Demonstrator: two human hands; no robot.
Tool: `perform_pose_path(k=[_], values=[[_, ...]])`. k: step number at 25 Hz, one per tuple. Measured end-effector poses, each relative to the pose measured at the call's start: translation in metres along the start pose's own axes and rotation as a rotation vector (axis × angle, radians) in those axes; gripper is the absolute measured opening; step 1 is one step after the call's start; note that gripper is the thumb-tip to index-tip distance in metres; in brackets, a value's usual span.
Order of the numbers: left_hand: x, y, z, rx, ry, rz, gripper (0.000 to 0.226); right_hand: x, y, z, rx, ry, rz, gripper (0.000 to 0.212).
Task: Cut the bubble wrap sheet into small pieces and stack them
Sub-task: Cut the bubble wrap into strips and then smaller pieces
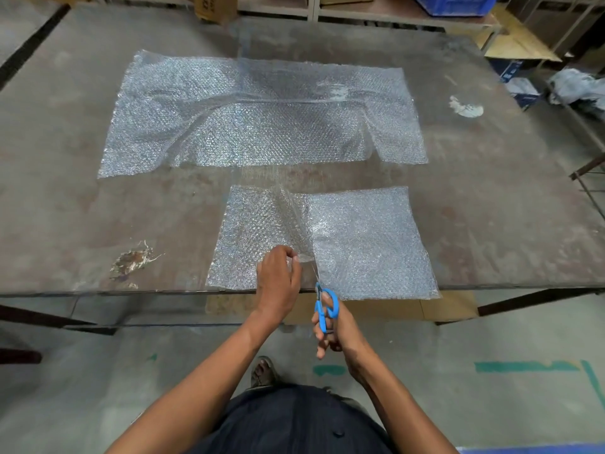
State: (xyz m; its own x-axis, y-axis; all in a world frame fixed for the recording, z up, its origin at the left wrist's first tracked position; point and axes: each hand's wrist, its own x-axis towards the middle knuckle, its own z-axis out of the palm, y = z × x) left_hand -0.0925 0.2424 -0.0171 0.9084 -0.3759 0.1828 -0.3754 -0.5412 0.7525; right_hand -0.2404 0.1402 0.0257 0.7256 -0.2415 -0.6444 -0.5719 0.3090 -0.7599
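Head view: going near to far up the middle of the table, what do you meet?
Scissors in the right hand → left hand gripping the near bubble wrap piece → bare table → large bubble wrap sheet.

**1 head-worn view, looking forward and down**

Only 1 camera covers the scene. It sits on the person's head and tilts steeply down, so the person's own torso fills the bottom edge and both forearms reach up from there. The table lies close below, its near edge crossing the lower middle. The wide lens bends the edges; shelving and boxes show along the top. No 2nd view shares anything.
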Motion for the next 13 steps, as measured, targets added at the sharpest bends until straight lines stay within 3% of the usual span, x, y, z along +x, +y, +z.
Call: perform_pose_path(k=[5,9,13], values=[[-0.005,0.006,-0.002,0.225,0.023,0.121,0.018,0.018,0.0,0.001,-0.011,0.029,0.019,0.062],[-0.008,-0.004,0.0,0.269,0.022,0.153,0.008,0.036,0.001,-0.003,-0.079,0.034,-0.006,0.062],[-0.012,-0.012,0.003,0.284,-0.036,0.173,0.015,0.041,0.001,-0.001,-0.082,0.066,-0.01,0.047]])
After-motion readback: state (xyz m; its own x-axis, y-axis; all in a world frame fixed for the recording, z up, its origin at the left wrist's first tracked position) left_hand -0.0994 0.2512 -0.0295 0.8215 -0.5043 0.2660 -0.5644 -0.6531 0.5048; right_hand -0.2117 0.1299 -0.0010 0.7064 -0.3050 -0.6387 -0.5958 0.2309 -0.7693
